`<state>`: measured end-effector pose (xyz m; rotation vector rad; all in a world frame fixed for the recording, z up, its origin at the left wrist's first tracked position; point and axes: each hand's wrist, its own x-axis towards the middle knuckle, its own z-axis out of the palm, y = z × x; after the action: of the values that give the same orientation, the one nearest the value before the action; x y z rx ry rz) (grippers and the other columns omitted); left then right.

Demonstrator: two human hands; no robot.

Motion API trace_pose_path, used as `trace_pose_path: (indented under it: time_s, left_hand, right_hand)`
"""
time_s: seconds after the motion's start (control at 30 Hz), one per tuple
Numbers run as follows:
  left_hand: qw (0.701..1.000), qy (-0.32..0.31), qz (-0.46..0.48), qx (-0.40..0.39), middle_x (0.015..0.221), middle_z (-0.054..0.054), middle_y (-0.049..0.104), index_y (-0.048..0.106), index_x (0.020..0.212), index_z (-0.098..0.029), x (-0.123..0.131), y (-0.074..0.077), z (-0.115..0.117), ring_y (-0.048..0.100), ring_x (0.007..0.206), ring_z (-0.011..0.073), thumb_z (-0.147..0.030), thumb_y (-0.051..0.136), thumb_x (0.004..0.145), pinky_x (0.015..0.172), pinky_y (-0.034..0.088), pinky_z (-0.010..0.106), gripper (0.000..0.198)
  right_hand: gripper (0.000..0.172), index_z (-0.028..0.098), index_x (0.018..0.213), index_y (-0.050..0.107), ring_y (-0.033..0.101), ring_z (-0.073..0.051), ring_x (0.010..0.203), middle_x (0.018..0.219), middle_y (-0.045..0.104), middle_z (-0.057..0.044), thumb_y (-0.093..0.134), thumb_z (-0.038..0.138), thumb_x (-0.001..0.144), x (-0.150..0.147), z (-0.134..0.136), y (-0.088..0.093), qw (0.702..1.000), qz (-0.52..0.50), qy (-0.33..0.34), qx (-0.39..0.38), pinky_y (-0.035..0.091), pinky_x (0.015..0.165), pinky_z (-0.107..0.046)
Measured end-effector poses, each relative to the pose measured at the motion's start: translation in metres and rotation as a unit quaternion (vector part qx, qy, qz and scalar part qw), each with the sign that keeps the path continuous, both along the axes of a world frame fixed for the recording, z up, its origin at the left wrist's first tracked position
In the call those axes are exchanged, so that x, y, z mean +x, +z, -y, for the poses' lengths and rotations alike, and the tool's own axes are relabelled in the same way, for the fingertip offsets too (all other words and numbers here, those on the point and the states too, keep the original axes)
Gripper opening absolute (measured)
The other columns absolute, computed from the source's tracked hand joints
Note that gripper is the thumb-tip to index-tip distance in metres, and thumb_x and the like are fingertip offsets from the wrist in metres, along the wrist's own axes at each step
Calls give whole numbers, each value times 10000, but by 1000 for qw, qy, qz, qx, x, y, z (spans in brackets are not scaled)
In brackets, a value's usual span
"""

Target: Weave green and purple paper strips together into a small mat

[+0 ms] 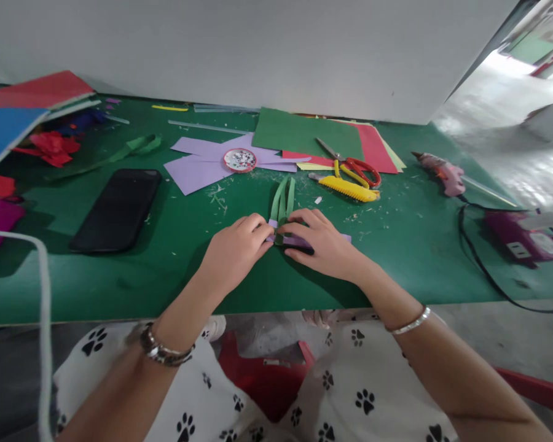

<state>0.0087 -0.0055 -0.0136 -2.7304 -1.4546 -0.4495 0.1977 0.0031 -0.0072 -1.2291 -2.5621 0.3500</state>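
At the middle front of the green table, a looped green paper strip (282, 201) stands up from a purple paper strip (297, 241). My left hand (237, 248) is closed, its thumb and fingertips pinching the strips at the base of the loops from the left. From the right, my right hand (325, 242) presses the same spot with bent fingers closed on the purple strip. Under the right fingers shows a dark edge that I cannot make out. The fingertips partly hide where green and purple paper meet.
Beyond my hands lie purple paper pieces (196, 166), a round dish of small beads (239, 160), scissors (350, 169), a yellow cutter (349, 188) and coloured sheets (308, 132). A phone (117, 210) lies left; a pink glue gun (442, 174) with cable, right.
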Motion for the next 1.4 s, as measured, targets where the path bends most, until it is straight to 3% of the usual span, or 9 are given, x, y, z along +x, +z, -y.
trace_pose_path:
  time_s: [0.2, 0.33, 0.4, 0.57, 1.1, 1.4]
  left_hand:
    - [999, 17, 18, -29, 956, 40, 597, 587, 945, -175, 0, 0, -1, 591, 818, 155, -204, 489, 858, 505, 411, 204, 134]
    - [1000, 9, 18, -15, 1260, 114, 504, 519, 1156, -163, -2, -2, -3, 557, 1027, 226, -216, 470, 864, 688, 493, 292, 300]
    - [1000, -7, 5, -21, 1317, 110, 476, 505, 1192, -166, -2, -4, -4, 498, 1134, 250, -218, 430, 884, 787, 487, 355, 321]
    - [999, -17, -20, -41, 1296, 85, 516, 514, 1202, -159, -1, -4, -5, 476, 1177, 231, -196, 380, 905, 836, 474, 379, 328]
    - [999, -14, -35, -25, 1295, 62, 519, 526, 1199, -153, 0, -6, -4, 479, 1179, 220, -201, 391, 905, 810, 486, 361, 327]
    - [1000, -3, -29, -11, 1296, 112, 510, 505, 1217, -132, -1, -5, -3, 512, 1135, 246, -213, 397, 897, 802, 494, 367, 347]
  right_hand:
    - [260, 206, 1055, 564, 458, -247, 1016, 1104, 506, -100, 515, 258, 805, 0, 0, 1, 1000, 4, -2, -4, 422, 828, -407]
    - [244, 193, 1027, 547, 469, -248, 990, 1087, 522, -100, 515, 296, 808, -3, 1, 0, 1000, -5, -20, 4, 424, 819, -407]
    - [234, 184, 994, 540, 480, -249, 976, 1059, 529, -105, 513, 321, 806, -7, 2, 0, 999, -18, -48, 11, 428, 805, -404]
    - [176, 181, 893, 540, 494, -251, 950, 1003, 541, -105, 547, 314, 778, -18, 3, -1, 993, -27, -109, 23, 434, 750, -385]
    - [129, 186, 856, 554, 491, -244, 902, 956, 555, -91, 544, 272, 762, -24, 2, -5, 988, -8, -138, 61, 425, 707, -371]
    - [134, 187, 855, 557, 488, -248, 899, 955, 556, -92, 554, 271, 751, -24, 1, -6, 989, -3, -138, 60, 424, 714, -375]
